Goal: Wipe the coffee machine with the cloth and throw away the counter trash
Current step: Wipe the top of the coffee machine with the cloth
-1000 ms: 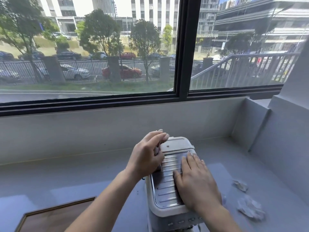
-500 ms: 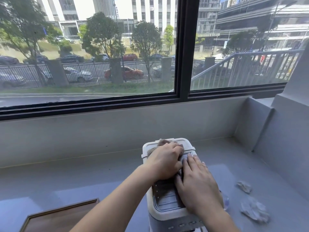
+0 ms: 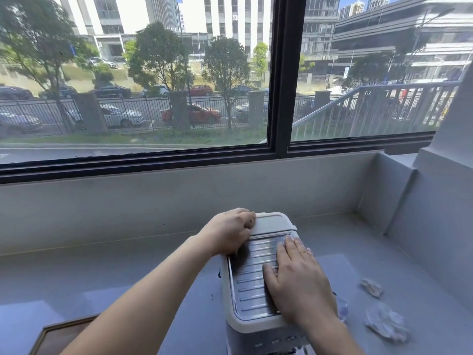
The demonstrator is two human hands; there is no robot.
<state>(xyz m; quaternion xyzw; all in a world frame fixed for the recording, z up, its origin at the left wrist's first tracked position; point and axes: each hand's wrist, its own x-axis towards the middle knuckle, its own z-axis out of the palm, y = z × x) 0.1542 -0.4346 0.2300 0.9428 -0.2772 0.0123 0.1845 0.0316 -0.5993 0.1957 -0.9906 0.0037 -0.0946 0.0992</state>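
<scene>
A white coffee machine (image 3: 271, 224) with a ribbed metal top stands on the grey counter at the bottom centre. My left hand (image 3: 227, 233) is curled at the machine's back left corner, closed over a dark cloth (image 3: 243, 254) of which only a blurred edge shows under the palm. My right hand (image 3: 297, 280) lies flat on the right half of the ribbed top, fingers together and pointing away from me, holding nothing. Two crumpled paper scraps lie on the counter to the right of the machine, a small one (image 3: 372, 287) and a larger one (image 3: 386, 323).
A wooden-framed tray (image 3: 58, 336) sits at the bottom left corner. A small bluish scrap (image 3: 342, 307) lies just right of the machine. The counter (image 3: 128, 267) ends at a low wall under the window and at a stepped wall (image 3: 435, 226) on the right.
My left hand has slid with the cloth from the back middle of the machine's top to its back left corner. My right hand has stayed flat on the ribbed top.
</scene>
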